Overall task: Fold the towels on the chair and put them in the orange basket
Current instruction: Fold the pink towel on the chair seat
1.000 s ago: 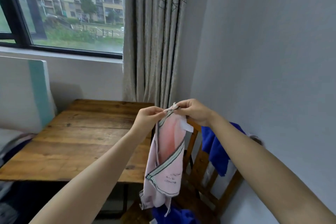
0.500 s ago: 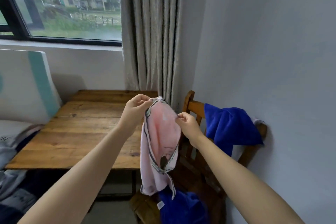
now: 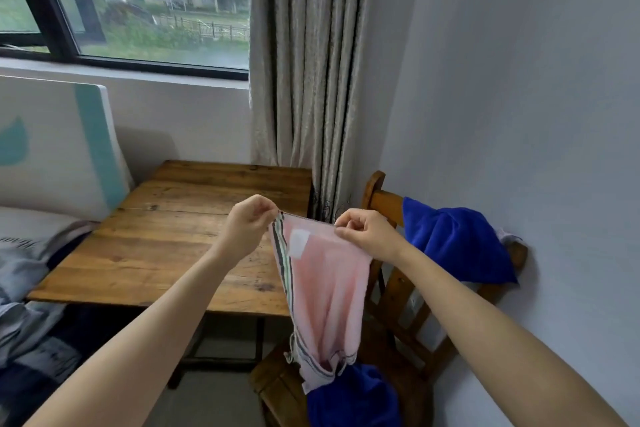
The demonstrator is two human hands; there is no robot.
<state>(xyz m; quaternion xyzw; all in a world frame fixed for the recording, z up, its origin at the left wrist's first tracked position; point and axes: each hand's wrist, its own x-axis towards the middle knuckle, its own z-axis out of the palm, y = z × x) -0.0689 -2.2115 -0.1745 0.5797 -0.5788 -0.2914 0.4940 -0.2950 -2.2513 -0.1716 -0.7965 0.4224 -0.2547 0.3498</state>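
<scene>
A pink towel point(image 3: 327, 291) with striped edges and a white label hangs in the air between the table and the chair. My left hand point(image 3: 247, 227) pinches its top left corner. My right hand point(image 3: 365, 234) pinches the top edge a short way to the right, so that edge is stretched taut. The towel's lower end droops onto a blue towel point(image 3: 353, 399) on the seat of the wooden chair point(image 3: 398, 302). A second blue towel point(image 3: 457, 243) is draped over the chair's backrest. No orange basket is in view.
A wooden table point(image 3: 180, 236) stands left of the chair, under a window. A grey curtain point(image 3: 311, 62) hangs behind the chair. A white and teal board point(image 3: 59, 146) leans at the left above crumpled bedding point(image 3: 24, 305). The wall point(image 3: 519, 97) is close on the right.
My hands were together at the towel's top; now they are apart, stretching its upper edge out flat. The view has tilted downward, showing more of the chair.
</scene>
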